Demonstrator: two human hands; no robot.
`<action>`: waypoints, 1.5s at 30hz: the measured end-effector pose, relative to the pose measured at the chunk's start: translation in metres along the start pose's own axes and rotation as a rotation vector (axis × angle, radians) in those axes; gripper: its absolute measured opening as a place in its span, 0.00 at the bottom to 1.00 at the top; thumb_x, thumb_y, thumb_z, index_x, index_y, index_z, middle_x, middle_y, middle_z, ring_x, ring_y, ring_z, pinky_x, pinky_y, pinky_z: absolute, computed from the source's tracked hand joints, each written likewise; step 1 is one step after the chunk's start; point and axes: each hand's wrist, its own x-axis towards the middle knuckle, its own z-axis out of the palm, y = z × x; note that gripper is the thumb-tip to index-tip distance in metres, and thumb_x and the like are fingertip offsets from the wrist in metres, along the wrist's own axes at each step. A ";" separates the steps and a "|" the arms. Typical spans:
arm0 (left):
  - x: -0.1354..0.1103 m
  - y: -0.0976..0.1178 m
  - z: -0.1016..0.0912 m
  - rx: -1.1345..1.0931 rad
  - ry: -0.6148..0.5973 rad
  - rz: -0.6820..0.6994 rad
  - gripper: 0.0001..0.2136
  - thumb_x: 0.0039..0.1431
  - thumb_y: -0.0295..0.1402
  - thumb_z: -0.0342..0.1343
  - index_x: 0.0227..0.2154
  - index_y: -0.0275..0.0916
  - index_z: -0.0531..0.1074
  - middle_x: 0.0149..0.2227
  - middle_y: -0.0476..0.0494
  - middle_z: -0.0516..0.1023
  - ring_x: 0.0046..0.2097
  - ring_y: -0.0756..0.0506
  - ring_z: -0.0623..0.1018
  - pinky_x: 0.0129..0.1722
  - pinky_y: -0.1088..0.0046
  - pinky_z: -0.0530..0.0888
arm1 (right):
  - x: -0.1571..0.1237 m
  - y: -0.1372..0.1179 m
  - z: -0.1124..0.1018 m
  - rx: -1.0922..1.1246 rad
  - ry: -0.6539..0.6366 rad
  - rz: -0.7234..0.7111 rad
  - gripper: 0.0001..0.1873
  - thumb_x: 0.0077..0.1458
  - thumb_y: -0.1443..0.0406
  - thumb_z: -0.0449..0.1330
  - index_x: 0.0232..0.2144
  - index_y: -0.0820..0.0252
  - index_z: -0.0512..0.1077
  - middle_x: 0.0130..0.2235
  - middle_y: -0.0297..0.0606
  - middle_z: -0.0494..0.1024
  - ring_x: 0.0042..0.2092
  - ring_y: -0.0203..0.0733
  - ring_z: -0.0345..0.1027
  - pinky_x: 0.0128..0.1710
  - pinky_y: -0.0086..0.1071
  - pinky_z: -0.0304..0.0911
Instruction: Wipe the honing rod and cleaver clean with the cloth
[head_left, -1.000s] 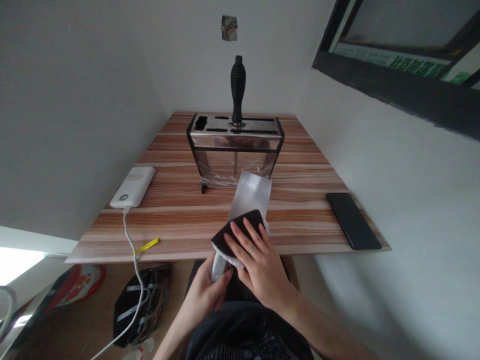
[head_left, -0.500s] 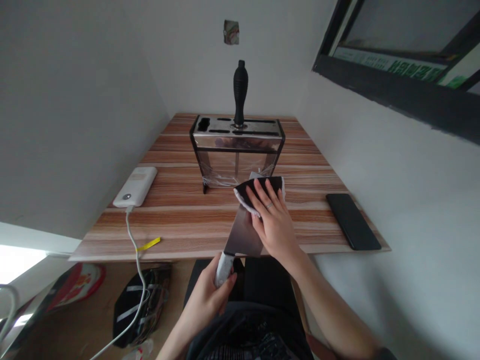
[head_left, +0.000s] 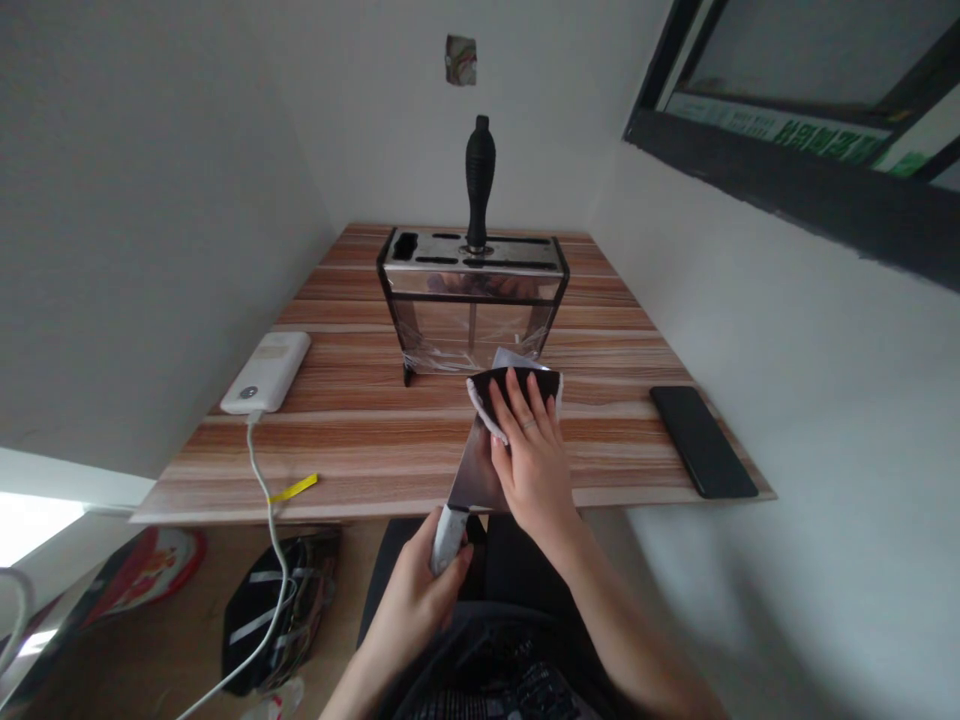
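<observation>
My left hand (head_left: 420, 580) is wrapped round the pale handle (head_left: 448, 538) of a broad-bladed kitchen knife (head_left: 478, 472), its blade pointing away from me over the front of the table. My right hand (head_left: 534, 462) lies with fingers stretched and apart on a black cloth with white edging (head_left: 489, 392), pressing it against the far part of the blade. Past the cloth a pale tip, seemingly the blade's end, shows. Behind it stands a knife block (head_left: 474, 285) with a slotted metal top, clear front and a black-handled tool (head_left: 480, 180) upright in it.
A white power bank (head_left: 268, 372) with a white cable (head_left: 271, 525) rests at the table's left. Near it lies a yellow strip (head_left: 295, 488). A black phone (head_left: 703, 440) lies along the right edge. Walls enclose the wood-grain table (head_left: 360, 440). A black bag (head_left: 277, 600) sits on the floor.
My right hand and the cloth have slid slightly left and towards me along the blade, baring more of its far end. The left hand's hold is unchanged. The view has shifted slightly.
</observation>
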 end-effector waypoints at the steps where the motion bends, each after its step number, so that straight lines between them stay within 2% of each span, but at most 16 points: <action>1: 0.001 -0.001 0.000 -0.017 -0.004 -0.006 0.11 0.59 0.41 0.52 0.36 0.38 0.63 0.21 0.58 0.60 0.15 0.57 0.58 0.12 0.83 0.56 | -0.005 -0.004 0.001 0.002 -0.019 -0.007 0.33 0.62 0.70 0.46 0.66 0.53 0.42 0.68 0.37 0.47 0.69 0.50 0.33 0.64 0.56 0.44; 7: 0.005 0.003 0.000 -0.089 0.043 -0.027 0.21 0.54 0.43 0.56 0.47 0.36 0.62 0.18 0.60 0.61 0.14 0.56 0.58 0.12 0.82 0.57 | -0.041 -0.029 0.003 0.001 -0.145 -0.081 0.35 0.58 0.71 0.49 0.66 0.58 0.46 0.68 0.38 0.46 0.69 0.51 0.32 0.64 0.55 0.46; 13: 0.006 0.001 -0.001 -0.130 0.084 -0.026 0.20 0.52 0.46 0.57 0.39 0.36 0.63 0.16 0.60 0.61 0.14 0.56 0.58 0.12 0.82 0.57 | -0.062 -0.045 0.002 0.044 -0.204 -0.141 0.35 0.56 0.72 0.49 0.65 0.58 0.49 0.68 0.37 0.46 0.69 0.52 0.33 0.64 0.55 0.47; 17: 0.006 0.001 -0.001 -0.092 0.064 0.000 0.19 0.55 0.44 0.55 0.42 0.35 0.62 0.17 0.59 0.61 0.15 0.56 0.58 0.13 0.82 0.58 | -0.053 -0.040 0.000 0.047 -0.193 -0.122 0.34 0.57 0.72 0.49 0.65 0.58 0.49 0.68 0.37 0.46 0.69 0.52 0.33 0.64 0.55 0.47; 21: 0.002 0.005 0.000 -0.025 0.018 0.016 0.19 0.58 0.42 0.53 0.47 0.35 0.61 0.19 0.59 0.61 0.15 0.56 0.58 0.13 0.82 0.58 | -0.034 -0.028 -0.002 0.042 -0.128 -0.068 0.33 0.60 0.71 0.46 0.66 0.58 0.46 0.68 0.39 0.46 0.69 0.51 0.31 0.64 0.56 0.45; 27: -0.003 0.001 0.001 0.042 -0.008 0.034 0.10 0.60 0.40 0.51 0.38 0.38 0.63 0.22 0.57 0.60 0.16 0.56 0.58 0.13 0.83 0.57 | -0.008 -0.010 -0.005 0.017 -0.056 -0.022 0.30 0.63 0.68 0.45 0.66 0.56 0.45 0.69 0.38 0.45 0.69 0.49 0.30 0.65 0.54 0.43; 35: -0.005 -0.006 0.000 0.052 -0.069 0.024 0.11 0.61 0.40 0.50 0.38 0.37 0.64 0.23 0.56 0.60 0.16 0.57 0.59 0.14 0.83 0.57 | 0.019 0.014 0.001 0.007 0.038 0.068 0.30 0.64 0.66 0.44 0.66 0.53 0.44 0.69 0.36 0.44 0.69 0.49 0.31 0.65 0.55 0.40; 40: -0.006 -0.007 0.005 -0.049 -0.074 -0.028 0.13 0.60 0.43 0.52 0.37 0.38 0.62 0.22 0.58 0.59 0.15 0.58 0.58 0.13 0.84 0.56 | 0.016 0.010 0.001 -0.012 0.016 0.072 0.30 0.63 0.66 0.45 0.66 0.54 0.46 0.69 0.36 0.45 0.69 0.50 0.32 0.65 0.54 0.41; 45: 0.000 -0.004 0.002 -0.106 -0.040 -0.030 0.14 0.58 0.43 0.53 0.38 0.38 0.61 0.19 0.60 0.60 0.14 0.57 0.57 0.12 0.84 0.57 | -0.007 -0.008 0.002 0.016 -0.053 0.012 0.30 0.62 0.68 0.46 0.65 0.57 0.48 0.68 0.37 0.46 0.69 0.49 0.31 0.65 0.53 0.42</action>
